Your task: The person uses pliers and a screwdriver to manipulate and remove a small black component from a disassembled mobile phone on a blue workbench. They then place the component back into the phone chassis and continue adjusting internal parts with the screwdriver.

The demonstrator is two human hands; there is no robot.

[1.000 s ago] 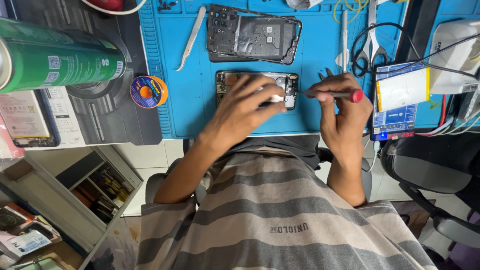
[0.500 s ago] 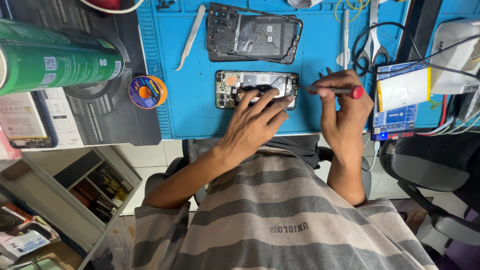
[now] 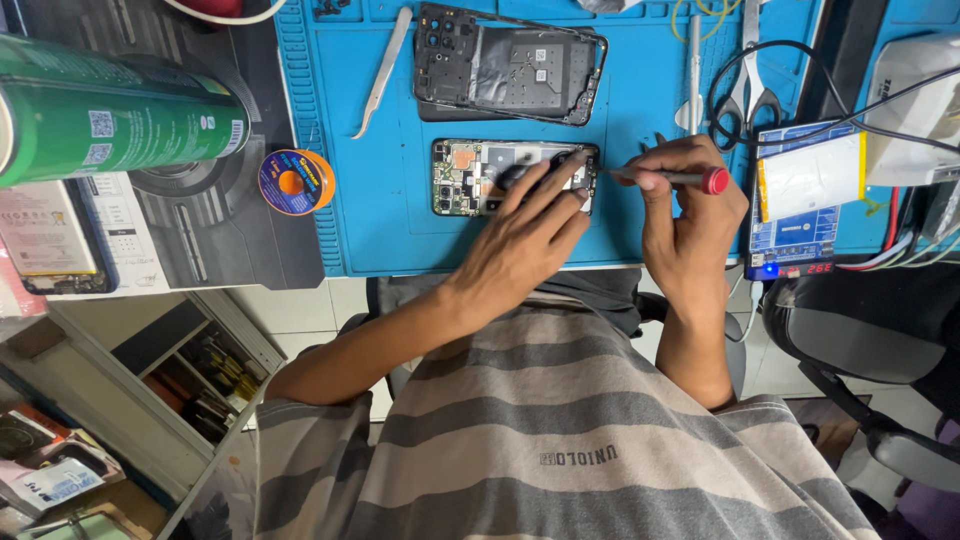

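An opened phone (image 3: pixel 515 178), back cover off and circuit board bare, lies on the blue mat (image 3: pixel 380 200) near the front edge of the worktop. The left hand (image 3: pixel 520 240) rests across it, fingers (image 3: pixel 560 190) spread and pressing flat on the right half of the board, holding nothing. The right hand (image 3: pixel 690 215) has its fingers closed around a slim screwdriver (image 3: pixel 665 178) with a red cap, held nearly level, its tip at the phone's right edge; whether the tip sits in a screw I cannot tell.

The main risk, as I judge it, is the driver tip slipping. Held this flat, it could skid off a screw head and scrape across the exposed board or nick a ribbon connector. The left fingertips lie directly on bare components, so pressure or a twitch could bend a shield or loosen a flex. If the left hand lifts, the phone could slide on the mat under the driver's push. A freed screw is tiny and could roll toward the mat's near edge and drop to the floor.

The removed back frame (image 3: pixel 510 65) lies just beyond the phone, tweezers (image 3: pixel 382 70) to its left, a roll of tape (image 3: pixel 292 182) left of the mat and a green spray can (image 3: pixel 110 115) farther left; a careless elbow could knock the can over.
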